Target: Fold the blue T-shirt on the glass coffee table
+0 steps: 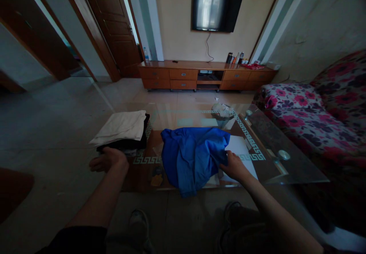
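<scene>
A blue garment lies loosely bunched on the glass coffee table, with folds hanging over the near edge. My right hand pinches its right side between thumb and fingers. At the table's left end is a stack of folded clothes, a white garment on top of a black one. Just in front of that stack is my left hand, its fingers loosely bent and apart, with nothing visible in them. Whether it touches the stack's near edge I cannot tell.
White paper lies right of the blue garment. A glass bowl-like container stands at the table's far side. A flowered sofa is to the right. Beyond are a low wooden cabinet and a wall-mounted television.
</scene>
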{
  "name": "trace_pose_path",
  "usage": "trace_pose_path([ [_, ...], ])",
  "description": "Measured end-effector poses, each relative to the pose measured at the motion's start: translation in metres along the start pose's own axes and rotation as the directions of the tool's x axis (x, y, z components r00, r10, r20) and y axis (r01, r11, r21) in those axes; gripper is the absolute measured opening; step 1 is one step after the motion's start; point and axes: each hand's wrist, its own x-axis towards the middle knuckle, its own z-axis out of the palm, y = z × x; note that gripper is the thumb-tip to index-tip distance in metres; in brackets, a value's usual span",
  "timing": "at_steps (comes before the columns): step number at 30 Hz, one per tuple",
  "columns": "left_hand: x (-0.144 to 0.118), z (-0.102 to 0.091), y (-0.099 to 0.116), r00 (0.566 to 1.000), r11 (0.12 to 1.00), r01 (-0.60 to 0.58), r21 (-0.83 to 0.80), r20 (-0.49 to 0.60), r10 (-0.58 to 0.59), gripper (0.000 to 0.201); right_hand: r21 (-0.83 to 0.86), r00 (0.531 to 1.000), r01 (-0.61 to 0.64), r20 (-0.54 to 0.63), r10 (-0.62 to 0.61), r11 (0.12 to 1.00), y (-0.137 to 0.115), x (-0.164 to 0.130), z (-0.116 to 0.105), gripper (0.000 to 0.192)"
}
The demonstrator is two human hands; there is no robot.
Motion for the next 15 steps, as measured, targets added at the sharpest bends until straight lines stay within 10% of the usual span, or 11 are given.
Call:
trace_pose_path([
  [2, -0.019, -0.01, 0.007, 0.991, 0.998, -0.048, -0.036, -0.127, 0.043, 0.057, 0.012, 1.0, -0.007, 0.012, 0.007, 1.0, 0.001, 0.004, -0.002, 0.053],
  [4, -0.048, -0.023, 0.017, 0.932, 0.934, -0.342, -0.1, 0.092, 0.351, 0.047, 0.029, 1.0, -0.015, 0.025, 0.015, 0.999, 0.002, 0.008, -0.004, 0.046],
  [5, -0.066, -0.03, 0.021, 0.818, 0.874, -0.452, -0.18, 0.307, 0.487, 0.039, 0.038, 0.999, -0.02, 0.033, 0.018, 0.999, 0.002, 0.009, -0.005, 0.041],
  [7, -0.105, -0.043, 0.024, 0.418, 0.772, -0.528, -0.354, 0.683, 0.599, 0.036, 0.059, 0.999, -0.012, 0.038, 0.01, 0.998, 0.001, 0.01, -0.005, 0.029],
  [9, -0.143, -0.051, 0.019, 0.021, 0.606, -0.629, -0.487, 0.768, 0.64, 0.044, 0.095, 1.0, 0.025, -0.017, -0.024, 0.995, 0.0, 0.006, -0.004, 0.022],
  [10, -0.158, -0.052, 0.012, -0.1, 0.522, -0.669, -0.53, 0.759, 0.643, 0.054, 0.123, 0.997, 0.051, -0.059, -0.044, 0.991, -0.001, 0.003, -0.003, 0.02],
  [15, -0.186, -0.039, -0.024, -0.214, 0.304, -0.841, -0.447, 0.792, 0.571, 0.104, 0.261, 0.984, 0.101, -0.169, -0.057, 0.96, -0.003, -0.011, 0.0, 0.021],
])
